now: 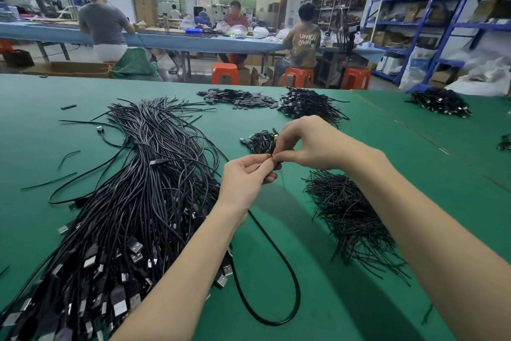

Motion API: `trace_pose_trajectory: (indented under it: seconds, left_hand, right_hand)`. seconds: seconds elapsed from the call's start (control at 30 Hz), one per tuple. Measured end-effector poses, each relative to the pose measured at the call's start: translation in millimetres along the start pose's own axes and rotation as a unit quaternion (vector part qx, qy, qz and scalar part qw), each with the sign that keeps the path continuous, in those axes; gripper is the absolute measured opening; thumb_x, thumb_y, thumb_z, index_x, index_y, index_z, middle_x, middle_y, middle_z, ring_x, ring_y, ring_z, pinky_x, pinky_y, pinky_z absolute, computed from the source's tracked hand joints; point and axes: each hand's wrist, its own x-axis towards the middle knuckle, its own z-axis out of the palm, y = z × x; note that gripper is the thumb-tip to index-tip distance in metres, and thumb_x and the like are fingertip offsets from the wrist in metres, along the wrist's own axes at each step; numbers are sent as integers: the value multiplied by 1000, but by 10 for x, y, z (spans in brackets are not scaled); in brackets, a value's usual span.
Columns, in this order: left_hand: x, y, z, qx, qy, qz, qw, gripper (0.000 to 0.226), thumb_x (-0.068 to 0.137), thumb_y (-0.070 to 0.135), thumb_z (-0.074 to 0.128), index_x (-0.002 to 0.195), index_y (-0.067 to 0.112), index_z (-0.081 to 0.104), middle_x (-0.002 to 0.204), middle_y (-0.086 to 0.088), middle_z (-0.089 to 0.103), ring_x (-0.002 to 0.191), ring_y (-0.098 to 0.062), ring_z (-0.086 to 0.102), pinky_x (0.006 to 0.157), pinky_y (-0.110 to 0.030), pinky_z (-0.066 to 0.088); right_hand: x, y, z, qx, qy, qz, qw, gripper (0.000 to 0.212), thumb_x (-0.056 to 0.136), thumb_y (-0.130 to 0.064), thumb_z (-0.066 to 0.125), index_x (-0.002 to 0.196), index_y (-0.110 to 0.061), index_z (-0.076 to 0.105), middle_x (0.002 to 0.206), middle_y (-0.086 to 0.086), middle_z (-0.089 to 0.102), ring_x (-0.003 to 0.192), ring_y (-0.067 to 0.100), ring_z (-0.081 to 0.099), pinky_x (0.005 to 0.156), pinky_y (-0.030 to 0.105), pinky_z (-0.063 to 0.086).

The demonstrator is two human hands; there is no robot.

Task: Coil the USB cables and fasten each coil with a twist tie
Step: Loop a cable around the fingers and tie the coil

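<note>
left hand (246, 175) fingers curled, pinching cable (279, 266) end | right hand (307, 144) fingertips pinch same spot, maybe a tie, too small to tell | cable hangs below fingers toward wearer, looping on mat (414, 152) | tie pile (348, 210) right of fingers, right hand nearer

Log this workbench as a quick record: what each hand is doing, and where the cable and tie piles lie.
left hand: grips a black cable
right hand: pinches at the same spot
loose cables: big pile, left
twist ties: heap, right
coiled cables: small pile beyond hands
table: green
</note>
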Motion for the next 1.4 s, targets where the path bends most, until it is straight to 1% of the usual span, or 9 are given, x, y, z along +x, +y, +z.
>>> trace_pose_trajectory:
  seconds: [0.27, 0.43, 0.7, 0.8, 0.87, 1.0, 1.2, 1.3, 1.4]
  left_hand:
    - [-85, 28, 52, 147, 77, 136, 977, 8, 86, 20, 78, 84, 28, 77, 68, 9, 75, 66, -9, 72, 62, -17, 54]
    - [-76, 64, 10, 211, 121, 214, 946, 13, 86, 16, 76, 85, 29, 77, 71, 28, 69, 79, 12, 67, 68, -4, 46]
    - [-69, 32, -20, 293, 145, 306, 894, 14, 89, 13, 71, 99, 20, 77, 85, 18, 72, 84, 5, 66, 77, -4, 47]
    - [-26, 85, 19, 185, 112, 195, 957, 15, 89, 7, 69, 91, 21, 74, 85, 14, 74, 84, 1, 69, 79, -15, 53]
    - [15, 183, 52, -57, 32, 16, 998, 12, 94, 2, 61, 92, 10, 70, 89, -5, 74, 84, -13, 71, 77, -22, 57]
    - [37, 347, -109, -312, -88, -230, 918, 28, 96, 11, 59, 78, 0, 78, 85, -16, 71, 74, -19, 70, 68, -23, 59]
    - [46, 316, -141, -361, -52, -245, 898, 17, 91, 5, 63, 108, 3, 63, 93, -18, 67, 82, -22, 66, 78, -28, 59]
    - [64, 291, -75, -358, -28, -177, 916, 14, 92, -3, 59, 102, 7, 58, 90, -14, 68, 85, -20, 65, 90, -29, 54]
    - [45, 287, -64, -319, -54, -119, 939, 21, 89, -6, 58, 103, 9, 61, 93, -11, 70, 81, -16, 66, 82, -24, 54]
  right_hand:
    - [-26, -96, 41, 11, 46, 80, 996, 11, 89, -27, 74, 82, -22, 81, 72, -4, 73, 71, 7, 69, 70, 23, 57]
    - [41, -221, 147, 15, 111, 123, 986, 9, 90, -26, 74, 87, -20, 80, 64, -6, 62, 59, 6, 58, 59, 17, 48]
    - [66, -328, 170, 3, 101, 128, 987, 15, 91, -20, 65, 85, -16, 79, 73, 3, 74, 72, 21, 72, 74, 34, 61]
    - [48, -283, 270, -4, 145, 124, 982, 11, 88, -21, 66, 79, -21, 72, 77, -1, 72, 77, 21, 68, 74, 33, 57]
    - [35, -233, 340, -14, 173, 117, 978, 8, 88, -23, 65, 81, -25, 67, 82, -3, 71, 81, 22, 64, 75, 34, 55]
    - [-10, -169, 450, -31, 218, 45, 974, 4, 91, -28, 65, 91, -25, 68, 88, -10, 67, 83, 19, 63, 70, 33, 52]
    - [-60, -152, 602, 44, 275, 27, 960, 3, 90, -22, 68, 88, -21, 68, 82, -8, 68, 76, 17, 63, 71, 34, 52]
    - [-62, -222, 685, 165, 318, 99, 928, 12, 89, -17, 72, 77, -19, 69, 68, -9, 67, 60, 2, 61, 64, 15, 48]
    - [-44, -281, 672, 507, 239, 230, 796, 17, 92, -10, 69, 75, -12, 68, 64, -1, 65, 45, 3, 56, 47, 17, 44]
